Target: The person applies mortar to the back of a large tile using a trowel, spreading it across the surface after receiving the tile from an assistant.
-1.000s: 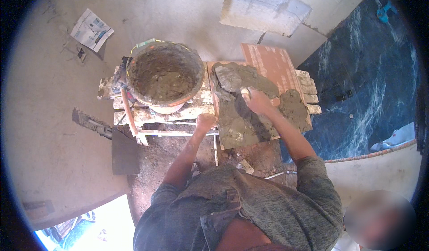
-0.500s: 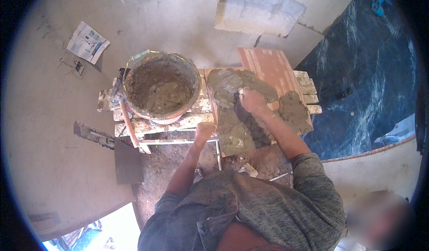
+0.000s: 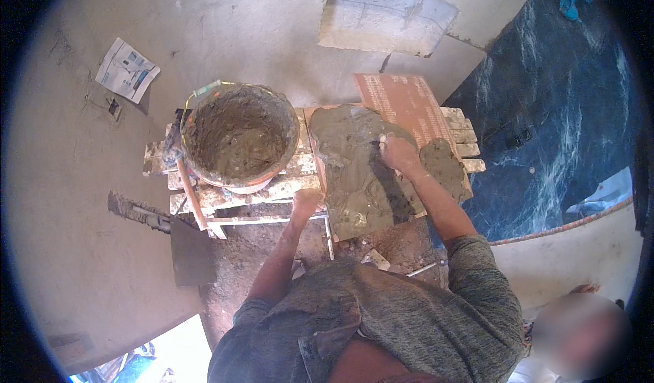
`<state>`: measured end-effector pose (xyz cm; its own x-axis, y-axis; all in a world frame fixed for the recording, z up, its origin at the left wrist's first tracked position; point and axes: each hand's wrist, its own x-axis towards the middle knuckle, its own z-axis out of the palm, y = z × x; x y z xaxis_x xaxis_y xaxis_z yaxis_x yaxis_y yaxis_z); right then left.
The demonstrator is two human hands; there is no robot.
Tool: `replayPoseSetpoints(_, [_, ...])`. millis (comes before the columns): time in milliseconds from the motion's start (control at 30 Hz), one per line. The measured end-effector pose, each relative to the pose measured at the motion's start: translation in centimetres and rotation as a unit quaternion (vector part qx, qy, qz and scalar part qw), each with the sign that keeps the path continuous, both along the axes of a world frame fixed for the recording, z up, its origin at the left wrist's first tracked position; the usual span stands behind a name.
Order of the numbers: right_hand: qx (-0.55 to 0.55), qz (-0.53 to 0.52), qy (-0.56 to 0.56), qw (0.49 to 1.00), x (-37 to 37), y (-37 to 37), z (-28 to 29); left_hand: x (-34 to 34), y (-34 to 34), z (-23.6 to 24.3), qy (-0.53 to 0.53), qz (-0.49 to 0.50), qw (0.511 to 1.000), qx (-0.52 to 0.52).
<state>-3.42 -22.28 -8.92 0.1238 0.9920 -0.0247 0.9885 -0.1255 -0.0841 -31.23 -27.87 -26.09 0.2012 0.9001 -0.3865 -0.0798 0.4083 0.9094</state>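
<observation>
My right hand (image 3: 400, 154) is closed around a trowel, whose long dark blade (image 3: 392, 189) lies in grey mortar (image 3: 354, 178). That wet mortar covers most of a tile (image 3: 315, 152) lying on a wooden slatted bench (image 3: 466, 134). My left hand (image 3: 308, 198) is closed at the tile's left edge, its fingertips hidden. A second mound of mortar (image 3: 443, 165) sits right of my right wrist. Behind it lies another tile (image 3: 398, 100), with its reddish-brown ribbed back facing up.
A bucket (image 3: 262, 178) with mortar inside stands on the bench's left part, a wooden handle (image 3: 191, 192) leaning beside it. Dark blue marbled tiles (image 3: 545, 131) cover the right wall. A blurred person (image 3: 579, 339) is at lower right. A paper sheet (image 3: 127, 71) hangs on the left wall.
My right hand has moved the trowel a little to the right across the tile. The mortar looks flatter and more spread out. My left hand stays at the edge.
</observation>
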Motion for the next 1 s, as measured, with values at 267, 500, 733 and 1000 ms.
replayPoseSetpoints(267, [0.015, 0.029, -0.008, 0.999, 2.8, 1.5, -1.6, -0.6, 0.3, -1.4, -0.062, 0.001, 0.998, 0.009])
replayPoseSetpoints(500, [-0.043, -0.087, 0.309, 0.946, 7.8, 1.1, -4.9, 0.1, 0.1, 0.3, -0.035, 0.001, 0.999, 0.017])
replayPoseSetpoints(733, [-0.213, -0.191, 0.628, 0.724, 2.8, -5.0, -1.5, -1.1, 0.9, -2.5, -0.245, -0.008, 0.968, -0.059])
replayPoseSetpoints(1000, [-0.273, -0.125, 0.584, 0.754, 0.3, -7.6, -0.3, -0.5, 0.2, 0.8, -0.061, 0.0, 0.998, -0.023])
